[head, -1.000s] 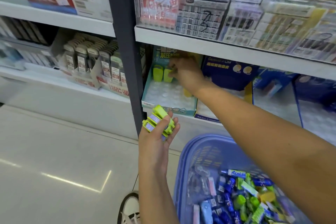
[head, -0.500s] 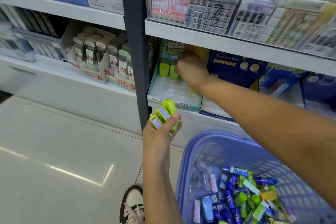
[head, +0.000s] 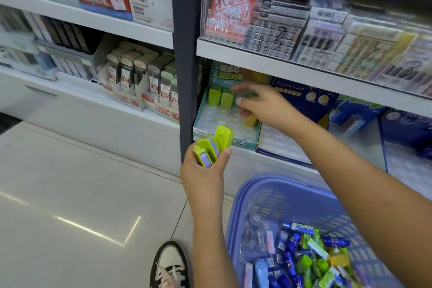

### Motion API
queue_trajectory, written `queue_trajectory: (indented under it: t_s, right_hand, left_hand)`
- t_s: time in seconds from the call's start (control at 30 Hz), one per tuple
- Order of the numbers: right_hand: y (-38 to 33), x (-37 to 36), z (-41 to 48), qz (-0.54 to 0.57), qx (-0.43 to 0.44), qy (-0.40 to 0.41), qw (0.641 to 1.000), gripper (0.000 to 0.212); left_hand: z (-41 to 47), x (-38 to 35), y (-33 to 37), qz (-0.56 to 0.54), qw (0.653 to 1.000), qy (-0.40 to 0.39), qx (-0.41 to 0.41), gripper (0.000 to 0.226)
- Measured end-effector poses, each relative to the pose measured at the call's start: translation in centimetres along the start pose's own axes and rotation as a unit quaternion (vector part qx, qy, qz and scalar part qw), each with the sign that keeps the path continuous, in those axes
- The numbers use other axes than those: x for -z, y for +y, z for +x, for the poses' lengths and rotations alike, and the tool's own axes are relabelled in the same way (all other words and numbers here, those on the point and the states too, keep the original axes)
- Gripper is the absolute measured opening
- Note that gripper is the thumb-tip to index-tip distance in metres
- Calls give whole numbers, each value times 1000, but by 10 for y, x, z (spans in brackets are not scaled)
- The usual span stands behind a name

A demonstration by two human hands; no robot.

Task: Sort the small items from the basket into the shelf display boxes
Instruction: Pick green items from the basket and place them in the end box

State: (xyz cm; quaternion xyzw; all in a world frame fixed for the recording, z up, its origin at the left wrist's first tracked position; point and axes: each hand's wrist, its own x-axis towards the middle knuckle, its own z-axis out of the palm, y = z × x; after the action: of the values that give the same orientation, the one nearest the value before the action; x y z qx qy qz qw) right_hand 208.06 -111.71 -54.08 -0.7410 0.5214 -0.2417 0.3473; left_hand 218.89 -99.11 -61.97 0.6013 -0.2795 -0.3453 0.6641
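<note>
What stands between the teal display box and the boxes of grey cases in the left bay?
The shelf's dark upright post, as the head view shows.

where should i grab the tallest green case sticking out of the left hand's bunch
Probably pinch the tallest green case by its rounded top end, across the flat faces, coming from above. That end stands clear of the other green cases; the lower end is held in the left hand.

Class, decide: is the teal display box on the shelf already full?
No, the teal display box holds only two green items and one yellow item; most of its clear slots are bare.
</note>
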Motion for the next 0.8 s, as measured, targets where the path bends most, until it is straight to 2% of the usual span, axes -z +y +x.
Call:
queue_trajectory:
  t_s: [0.03, 0.07, 0.2, 0.27, 0.37, 0.43, 0.6, 0.8]
  right_hand:
    - [-3, 3, -13, 89, -19, -28, 995, 28]
    - [-5, 4, -24, 125, -27, -57, 990, 27]
    - [-9, -9, -37, 101, -13, -114, 988, 17]
    - [-9, -13, -25, 107, -9, -76, 991, 15]
    - [0, -14, 10, 56, 21, 91, 994, 17]
    - [5, -21, 33, -10, 47, 156, 987, 21]
    - [16, -54, 61, -178, 84, 100, 975, 24]
    - [19, -58, 73, -222, 94, 84, 967, 26]
  left_hand:
    - [0, -1, 1, 3, 1000, 8, -13, 24]
    - [1, -2, 1, 4, 1000, 13, -24, 26]
    - [1, -4, -2, 0, 999, 16, -30, 31]
    - [3, -4, -3, -3, 999, 28, -17, 22]
    - [7, 1, -5, -89, 993, 34, 66, 12]
    - [8, 3, -7, -144, 982, 26, 117, 15]
    - [12, 5, -13, -114, 984, 12, 139, 23]
    - [16, 10, -16, -121, 980, -28, 156, 22]
